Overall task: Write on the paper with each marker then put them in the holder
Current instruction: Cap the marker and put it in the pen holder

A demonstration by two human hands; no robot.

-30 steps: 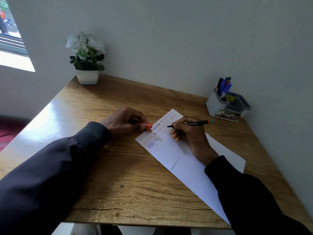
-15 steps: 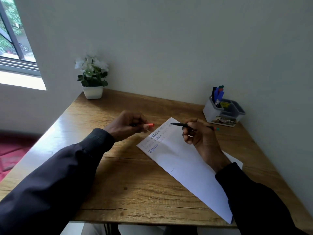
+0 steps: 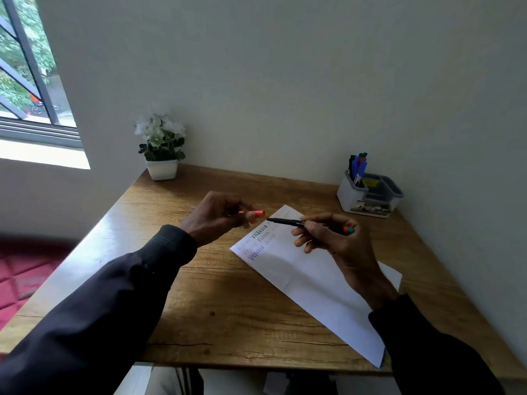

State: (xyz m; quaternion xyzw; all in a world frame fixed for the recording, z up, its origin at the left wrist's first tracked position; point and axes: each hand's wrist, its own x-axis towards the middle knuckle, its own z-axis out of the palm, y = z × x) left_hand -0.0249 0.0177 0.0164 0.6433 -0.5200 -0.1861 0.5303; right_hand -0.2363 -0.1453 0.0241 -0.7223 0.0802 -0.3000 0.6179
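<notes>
The right hand [image 3: 336,238] pinches a thin, light, stiff marker [image 3: 302,222] at mid-barrel above the paper [image 3: 308,275], its tip facing the orange cap [image 3: 259,214] held in the left hand [image 3: 216,220], holder [image 3: 353,196] beyond.

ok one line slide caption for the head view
Right hand aims uncapped marker at orange cap in left hand, above paper.
</notes>
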